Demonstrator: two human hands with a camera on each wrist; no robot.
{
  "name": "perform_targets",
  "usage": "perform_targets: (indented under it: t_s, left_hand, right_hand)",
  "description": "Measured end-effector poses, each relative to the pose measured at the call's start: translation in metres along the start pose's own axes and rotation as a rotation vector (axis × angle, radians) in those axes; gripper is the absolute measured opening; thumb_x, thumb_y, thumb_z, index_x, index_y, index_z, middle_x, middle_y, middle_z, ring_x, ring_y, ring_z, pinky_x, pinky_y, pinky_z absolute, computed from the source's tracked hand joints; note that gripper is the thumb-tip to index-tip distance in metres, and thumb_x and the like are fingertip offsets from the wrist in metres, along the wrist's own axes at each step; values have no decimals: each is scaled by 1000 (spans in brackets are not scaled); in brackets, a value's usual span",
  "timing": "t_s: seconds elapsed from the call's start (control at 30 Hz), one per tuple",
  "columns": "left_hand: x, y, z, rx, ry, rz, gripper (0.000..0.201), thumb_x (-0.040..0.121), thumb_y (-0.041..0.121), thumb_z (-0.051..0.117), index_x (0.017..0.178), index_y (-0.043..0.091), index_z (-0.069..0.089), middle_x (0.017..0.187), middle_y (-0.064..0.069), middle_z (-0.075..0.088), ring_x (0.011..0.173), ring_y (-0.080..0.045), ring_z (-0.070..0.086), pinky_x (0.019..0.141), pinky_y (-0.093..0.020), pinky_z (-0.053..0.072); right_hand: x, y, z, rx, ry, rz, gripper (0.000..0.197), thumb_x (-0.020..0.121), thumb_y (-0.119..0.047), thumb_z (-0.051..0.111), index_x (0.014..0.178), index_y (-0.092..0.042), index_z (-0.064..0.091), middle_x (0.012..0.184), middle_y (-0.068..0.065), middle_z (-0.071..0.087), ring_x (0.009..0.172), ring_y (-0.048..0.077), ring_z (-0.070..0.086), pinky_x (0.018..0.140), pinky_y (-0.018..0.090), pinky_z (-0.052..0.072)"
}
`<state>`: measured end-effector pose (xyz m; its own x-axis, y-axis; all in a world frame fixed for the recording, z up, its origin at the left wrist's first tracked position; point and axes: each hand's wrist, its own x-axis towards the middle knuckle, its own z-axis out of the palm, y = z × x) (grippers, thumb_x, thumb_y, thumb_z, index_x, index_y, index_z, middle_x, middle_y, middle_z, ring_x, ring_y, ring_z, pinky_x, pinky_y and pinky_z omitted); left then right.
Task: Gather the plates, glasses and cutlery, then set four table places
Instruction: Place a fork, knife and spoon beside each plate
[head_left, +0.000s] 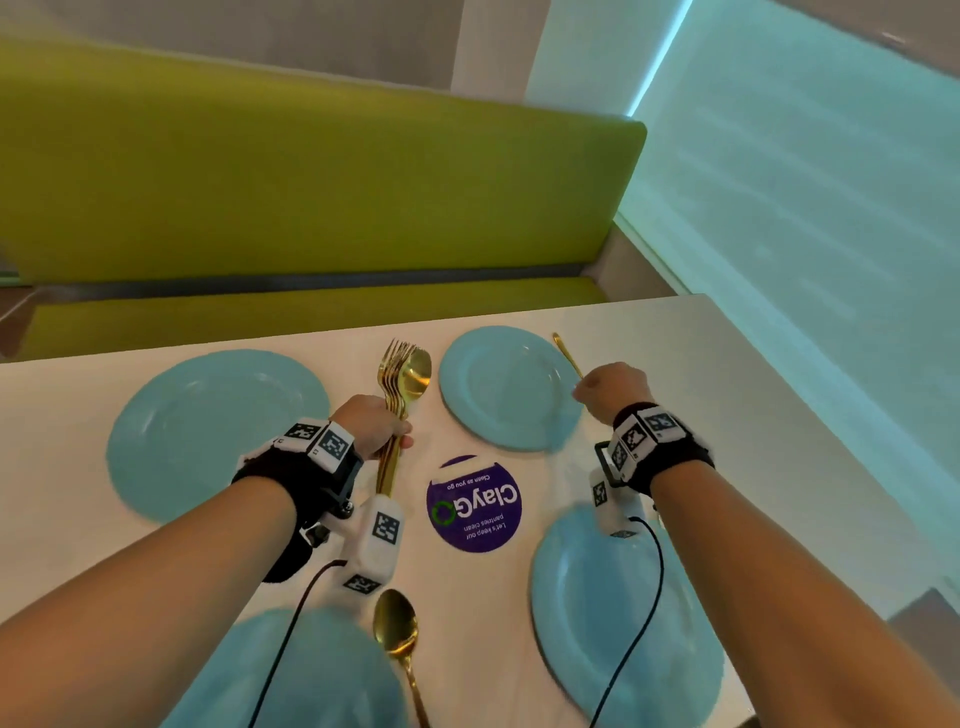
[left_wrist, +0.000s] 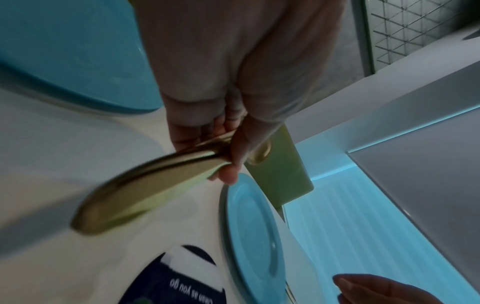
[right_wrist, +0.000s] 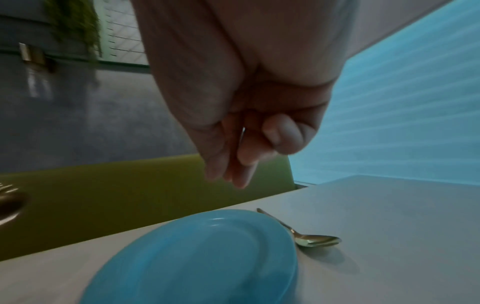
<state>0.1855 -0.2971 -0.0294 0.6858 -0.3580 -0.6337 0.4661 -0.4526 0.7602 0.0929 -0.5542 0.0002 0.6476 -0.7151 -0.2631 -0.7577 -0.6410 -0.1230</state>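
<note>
Near plates cut off by frame edge.
Left hand (head_left: 375, 423) grips gold cutlery bundle (head_left: 402, 384); right hand (head_left: 613, 389), loosely curled and holding nothing, over a gold spoon (right_wrist: 309, 238).

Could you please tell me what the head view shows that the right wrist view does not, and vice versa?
Head only: the purple sticker, the left hand with its grip on the gold cutlery bundle, a second spoon nearer the person. Right wrist only: the far spoon's bowl on the table, apart from the right hand. Both: the far right plate, that spoon's handle, the green bench.
</note>
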Motion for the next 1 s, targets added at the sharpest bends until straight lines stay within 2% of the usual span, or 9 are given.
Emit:
perform_targets:
  t_s: [0.07, 0.17, 0.3, 0.47, 0.63, 0.7, 0.8, 0.87, 1.0]
  left_hand:
    - [-23, -7, -9, 2, -43, 15, 6, 91, -2, 54, 87, 2, 54, 72, -9, 58, 63, -16, 58, 61, -25, 48]
    - [-62, -24, -27, 24, -83, 25, 16, 89, -4, 56, 77, 5, 51, 64, -9, 58, 56, -15, 56, 53, -22, 46]
    - [-106, -56, -62, 93, -169, 40, 18, 88, -7, 57, 81, 7, 46, 62, -11, 59, 37, -9, 57, 39, -17, 44]
    - [-138, -89, -102, 281, -225, 80, 8, 86, -3, 60, 82, 1, 55, 49, -5, 64, 36, -7, 59, 41, -17, 45]
    - [-136, -102, -137, 308, -208, 79, 11, 85, -1, 61, 85, 7, 54, 47, -2, 66, 58, -17, 61, 62, -27, 46]
    - [-131, -104, -144, 288, -209, 62, 11, 85, 0, 61, 89, 7, 54, 52, -5, 68, 61, -17, 62, 63, -26, 46]
    - [-122, -100, -147, 260, -188, 61, 10, 86, 0, 61, 96, -1, 59, 66, -12, 68, 51, -12, 64, 54, -21, 47]
    - [-113, -95, -149, 238, -156, 60, 5, 88, 4, 61, 85, 0, 60, 65, -11, 67, 43, -9, 62, 51, -21, 47]
    - [-83, -77, -158, 162, -47, 16, 22, 91, 13, 53, 74, 1, 61, 54, -6, 69, 62, -24, 63, 70, -33, 52]
  right_hand:
    - [-47, -13, 6, 41, -4, -98, 25, 91, -28, 57, 108, -15, 70, 116, 3, 67, 111, 22, 60, 97, 30, 45]
    - [-121, -47, 23, 83, -26, -221, 25, 91, -27, 58, 112, -17, 68, 118, 0, 66, 112, 19, 58, 97, 30, 43]
    - [-209, -102, 51, 120, -55, -385, 27, 90, -20, 59, 116, -21, 67, 120, 1, 64, 110, 20, 59, 98, 34, 47]
    - [-271, -157, 79, 6, -83, -601, 30, 90, -16, 59, 119, -22, 66, 120, -2, 66, 112, 18, 59, 95, 32, 47]
    - [-287, -186, 84, -60, -176, -631, 24, 92, -25, 57, 111, -25, 70, 115, 0, 68, 110, 21, 57, 91, 34, 48]
    - [-286, -193, 84, -55, -201, -634, 23, 92, -25, 58, 110, -25, 70, 113, 1, 69, 109, 21, 57, 90, 32, 48]
    - [-272, -202, 84, -75, -200, -643, 21, 91, -23, 59, 109, -22, 70, 112, 1, 68, 109, 20, 57, 88, 32, 47]
    - [-256, -208, 83, -69, -206, -653, 21, 91, -20, 59, 108, -21, 71, 113, 0, 67, 109, 18, 56, 87, 30, 45]
    - [-215, -217, 78, -58, -212, -650, 19, 89, -15, 59, 103, -19, 72, 111, 0, 67, 108, 18, 57, 85, 27, 43]
